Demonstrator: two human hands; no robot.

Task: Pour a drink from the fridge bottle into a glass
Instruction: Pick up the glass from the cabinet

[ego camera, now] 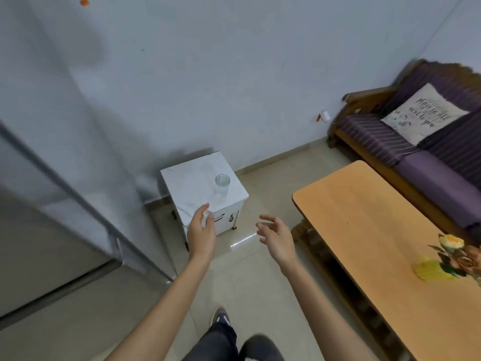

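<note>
An empty clear glass (222, 185) stands upright on a small white marble-topped cabinet (192, 188) against the far wall. The grey fridge (59, 204) fills the left side, its door shut. No bottle shows. My left hand (201, 231) hangs in the air in front of the cabinet's near corner, fingers apart and holding nothing. My right hand (276, 237) floats over the floor to the right of the cabinet, fingers spread and curled, also holding nothing.
A long wooden coffee table (364, 230) stands at the right with a bunch of flowers (453, 256) on it. Behind it is a purple striped sofa (416, 152) with a white cushion (424, 113). Pale tiled floor (247, 269) lies between fridge and table.
</note>
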